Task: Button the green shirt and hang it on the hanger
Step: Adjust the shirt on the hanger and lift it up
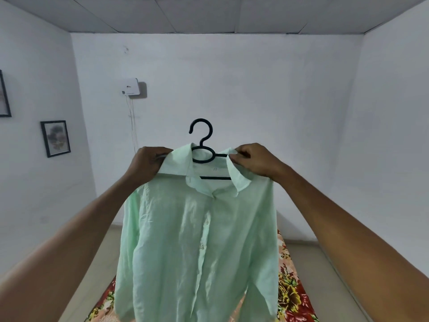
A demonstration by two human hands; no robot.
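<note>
A pale green shirt (197, 240) hangs in the air in front of me, buttoned down its front, its collar open at the top. A black hanger (201, 145) sits inside the neck, its hook sticking up above the collar and part of its bar showing in the collar opening. My left hand (148, 162) grips the shirt's left shoulder with the hanger's end under the cloth. My right hand (254, 160) pinches the right collar and shoulder. Both arms are held out at chest height.
A bed with a red and yellow flowered cover (292, 291) lies below the shirt. White walls stand close on three sides, with two framed pictures (55, 138) on the left wall and a white box (130, 86) with cables on the far wall.
</note>
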